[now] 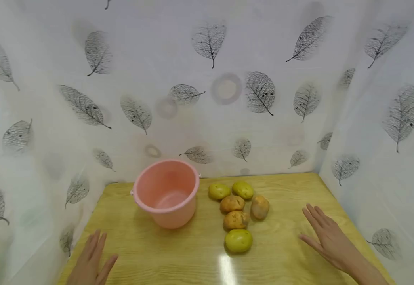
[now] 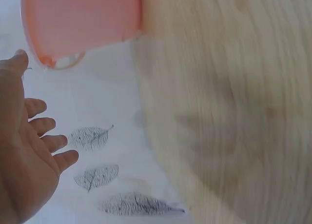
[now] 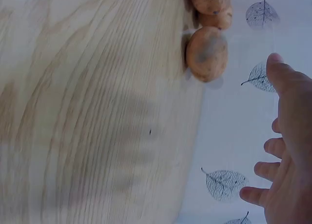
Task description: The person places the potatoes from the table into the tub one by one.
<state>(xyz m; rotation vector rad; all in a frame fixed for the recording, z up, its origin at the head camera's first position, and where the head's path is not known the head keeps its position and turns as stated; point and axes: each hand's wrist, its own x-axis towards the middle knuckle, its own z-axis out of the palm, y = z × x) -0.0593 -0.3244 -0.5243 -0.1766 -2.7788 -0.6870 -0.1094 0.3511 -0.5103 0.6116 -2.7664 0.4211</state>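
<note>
My left hand [image 1: 90, 261] is held over the front left of the table, fingers straight and thumb apart, holding nothing. Beyond it stands a pink bucket [image 1: 174, 218], upright, its inside bare; its lower wall also shows in the left wrist view. On the right, my right hand [image 1: 329, 237] hovers over the table with extended fingers and nothing in its grasp. Between the bucket and that hand lie several potatoes: greenish-yellow ones, such as the front one [image 1: 239, 240], and brown ones [image 1: 236, 219]. A brown potato [image 1: 260, 207] lies nearest my right hand.
The wooden table [image 1: 157, 257] reaches back to a white curtain [image 1: 207, 130] printed with grey leaves. That curtain also hangs along the left and right sides. A bright light reflection falls on the tabletop in front of the potatoes.
</note>
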